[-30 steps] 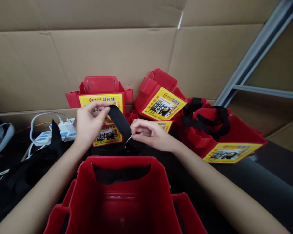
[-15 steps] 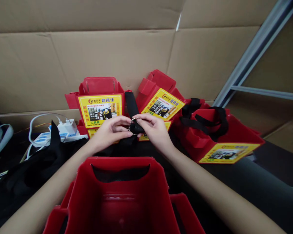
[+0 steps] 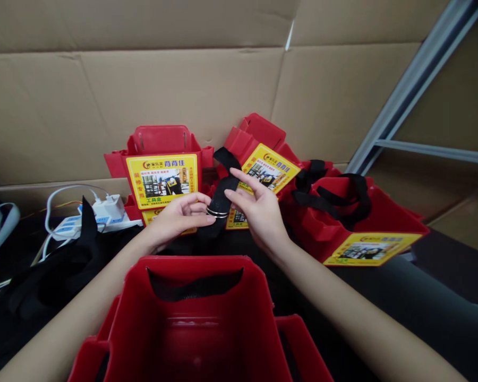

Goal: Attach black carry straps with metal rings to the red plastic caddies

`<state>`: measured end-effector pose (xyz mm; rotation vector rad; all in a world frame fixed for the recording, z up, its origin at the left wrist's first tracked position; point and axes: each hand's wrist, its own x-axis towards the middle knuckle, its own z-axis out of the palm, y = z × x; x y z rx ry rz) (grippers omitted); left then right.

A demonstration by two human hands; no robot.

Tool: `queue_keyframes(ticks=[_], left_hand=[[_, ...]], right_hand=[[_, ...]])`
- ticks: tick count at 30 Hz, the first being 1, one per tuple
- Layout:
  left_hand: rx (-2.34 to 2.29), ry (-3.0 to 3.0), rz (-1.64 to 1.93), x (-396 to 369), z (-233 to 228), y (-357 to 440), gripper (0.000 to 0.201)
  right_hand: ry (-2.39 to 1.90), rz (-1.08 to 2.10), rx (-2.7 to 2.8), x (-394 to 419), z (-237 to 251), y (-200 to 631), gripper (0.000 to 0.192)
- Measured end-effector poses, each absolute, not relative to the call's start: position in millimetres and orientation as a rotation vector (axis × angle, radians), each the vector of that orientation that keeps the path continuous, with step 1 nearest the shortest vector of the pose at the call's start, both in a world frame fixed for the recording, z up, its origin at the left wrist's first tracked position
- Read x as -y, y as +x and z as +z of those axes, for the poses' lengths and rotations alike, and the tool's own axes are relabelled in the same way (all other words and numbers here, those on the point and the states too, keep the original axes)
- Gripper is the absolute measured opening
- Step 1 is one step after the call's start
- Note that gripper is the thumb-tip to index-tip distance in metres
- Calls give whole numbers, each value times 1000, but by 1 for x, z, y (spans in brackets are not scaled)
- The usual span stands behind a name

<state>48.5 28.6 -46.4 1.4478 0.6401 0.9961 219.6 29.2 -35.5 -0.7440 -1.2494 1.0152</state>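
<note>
A black webbing strap (image 3: 223, 183) rises between my hands, threaded through metal rings (image 3: 216, 213). My left hand (image 3: 174, 218) pinches the rings and the strap at them. My right hand (image 3: 257, 209) grips the strap just above the rings, its forefinger stretched along the webbing. Directly below, close to me, stands an open red plastic tool box (image 3: 195, 318) with black webbing across its far slot.
Several red tool boxes with yellow labels (image 3: 161, 178) lie against a cardboard wall (image 3: 183, 90); one at the right (image 3: 362, 223) carries a black strap. A white power strip with chargers (image 3: 91, 215) and black straps (image 3: 59, 265) lie left. A metal frame (image 3: 414, 85) stands right.
The strap's free end came through the rings and now stands up to the right. My left hand dropped from the strap's top to the rings; my right hand slid up the webbing.
</note>
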Motion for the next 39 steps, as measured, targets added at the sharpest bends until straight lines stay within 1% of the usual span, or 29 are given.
queue_keyframes(ticks=[3,6,7,10,12,15,19,24,29,34,39], left_hand=[[-713,1438,1075,-29,-49,52,27],[-766,1421,1129,-29,-51,53,21],[-775,1412,1137,-29,-51,53,20],[-795,1378,1170,-30,-49,52,21],[-794,1358,1195,-29,-48,51,20],[-764,1350,1209,-29,-46,51,21],[-716,1362,1214,-29,-45,50,26],[-686,1371,1214,-31,-45,48,31],[-716,1414,1160,-28,-42,47,37],[-763,1450,1158,-25,-39,45,32],[-783,1496,1160,-25,-40,46,29]], right_hand=[[-686,989,1308,-30,-39,218,57],[-609,942,1341,-33,-39,219,61],[-589,953,1377,-34,-39,220,58],[-590,1064,1579,-31,-38,219,36],[-608,1124,1675,-29,-38,217,30],[-634,1141,1685,-27,-38,216,35],[-674,1104,1677,-27,-36,217,34],[-715,1086,1614,-24,-36,216,41],[-747,1006,1607,-23,-37,216,33],[-738,1035,1707,-22,-32,222,40],[-775,1078,1710,-24,-30,225,38]])
